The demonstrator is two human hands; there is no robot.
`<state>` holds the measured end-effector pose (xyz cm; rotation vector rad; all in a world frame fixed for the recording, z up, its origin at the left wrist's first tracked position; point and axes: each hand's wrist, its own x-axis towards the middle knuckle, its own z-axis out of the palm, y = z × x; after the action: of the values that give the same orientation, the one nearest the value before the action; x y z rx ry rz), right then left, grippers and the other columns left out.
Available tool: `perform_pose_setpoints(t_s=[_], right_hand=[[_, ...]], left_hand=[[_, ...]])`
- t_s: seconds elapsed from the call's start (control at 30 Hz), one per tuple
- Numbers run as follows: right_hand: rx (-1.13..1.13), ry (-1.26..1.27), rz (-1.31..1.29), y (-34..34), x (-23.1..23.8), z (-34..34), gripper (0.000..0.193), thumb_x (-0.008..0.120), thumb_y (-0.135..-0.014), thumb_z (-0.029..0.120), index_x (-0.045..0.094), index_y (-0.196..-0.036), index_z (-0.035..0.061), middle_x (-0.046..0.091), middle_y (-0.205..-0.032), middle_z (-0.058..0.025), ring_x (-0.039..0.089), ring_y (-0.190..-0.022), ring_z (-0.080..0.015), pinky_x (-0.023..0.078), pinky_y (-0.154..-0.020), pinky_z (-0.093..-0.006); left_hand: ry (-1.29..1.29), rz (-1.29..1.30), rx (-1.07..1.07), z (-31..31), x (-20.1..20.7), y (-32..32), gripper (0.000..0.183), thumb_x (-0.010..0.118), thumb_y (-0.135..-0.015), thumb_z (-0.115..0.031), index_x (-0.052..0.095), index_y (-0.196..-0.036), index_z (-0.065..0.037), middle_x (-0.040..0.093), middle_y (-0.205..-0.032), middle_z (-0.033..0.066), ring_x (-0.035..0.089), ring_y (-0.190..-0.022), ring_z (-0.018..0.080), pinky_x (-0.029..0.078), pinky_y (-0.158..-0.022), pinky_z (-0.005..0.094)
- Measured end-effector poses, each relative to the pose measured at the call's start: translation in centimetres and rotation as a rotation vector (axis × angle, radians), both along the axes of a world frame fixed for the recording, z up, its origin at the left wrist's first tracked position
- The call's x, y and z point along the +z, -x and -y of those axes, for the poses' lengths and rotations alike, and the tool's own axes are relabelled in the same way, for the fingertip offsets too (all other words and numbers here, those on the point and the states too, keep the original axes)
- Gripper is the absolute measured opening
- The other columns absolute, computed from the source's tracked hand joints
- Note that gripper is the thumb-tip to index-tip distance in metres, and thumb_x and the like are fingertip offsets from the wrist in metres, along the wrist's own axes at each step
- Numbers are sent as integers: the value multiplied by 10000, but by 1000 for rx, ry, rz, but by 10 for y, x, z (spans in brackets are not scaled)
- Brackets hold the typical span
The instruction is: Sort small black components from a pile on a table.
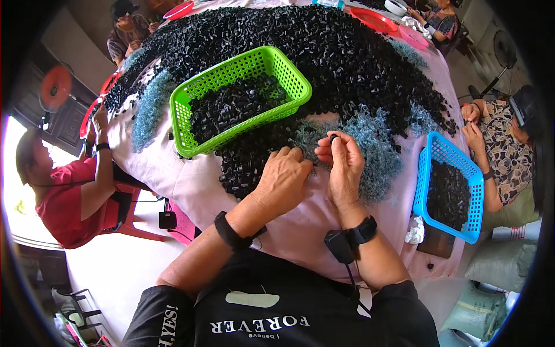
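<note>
My right hand (345, 168) is turned palm up, pinching a small black plastic piece (333, 137) between thumb and fingertips. Close beside it, my left hand (283, 178) shows its back, fingers curled; what they hold, if anything, is hidden. Under and around both hands lie loose black pieces (245, 170) and a heap of small clear-bluish plastic bits (373, 156). Just beyond my left hand stands a green plastic basket (231, 131), part filled with black pieces. A much larger heap of black pieces (341, 63) spreads over the far side of the table.
A blue basket (425, 173) of black pieces stands at the right on the pink-white tablecloth (191, 185). Co-workers sit around: a person in red (72, 199) at left, another in a patterned top (506, 150) at right, others at the far side. Sacks (500, 266) lie lower right.
</note>
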<state>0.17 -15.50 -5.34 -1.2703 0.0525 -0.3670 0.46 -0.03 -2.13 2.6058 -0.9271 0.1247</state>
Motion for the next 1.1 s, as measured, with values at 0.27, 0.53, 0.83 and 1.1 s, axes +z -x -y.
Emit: perform_pose_setpoints(t_s=[0.27,0.53,0.83,1.1], right_hand=[[3,13,-3,-3,0,2,213,537,-1072,206,638,-1137,30,695,-931,-43,659,-772,-108,543,-705,-245],[-11,1,-34,-5,-2,2,210,516,-1080,205,628,-1133,36,691,-930,-47,656,-768,-110,535,-691,-241],[-37,12,-34,-4,0,2,200,497,-1086,201,607,-1134,40,698,-958,-52,656,-768,-103,525,-669,-233],[-22,36,-2,-4,1,2,199,493,-1086,192,603,-1141,36,695,-955,-55,656,-766,-104,525,-666,-237]], left_hand=[[4,-12,-20,6,-3,-2,144,699,-741,-108,675,-882,-90,590,-956,108,574,-962,322,467,-834,448],[-14,44,-5,11,-5,-3,77,668,-776,-112,658,-832,-60,580,-928,112,570,-956,312,448,-832,434],[-11,27,-5,17,1,-3,170,750,-749,-153,659,-857,-59,593,-940,103,575,-958,300,431,-835,428],[8,31,-25,15,-4,-7,124,725,-769,-123,641,-838,-63,602,-939,90,584,-958,294,426,-844,429]])
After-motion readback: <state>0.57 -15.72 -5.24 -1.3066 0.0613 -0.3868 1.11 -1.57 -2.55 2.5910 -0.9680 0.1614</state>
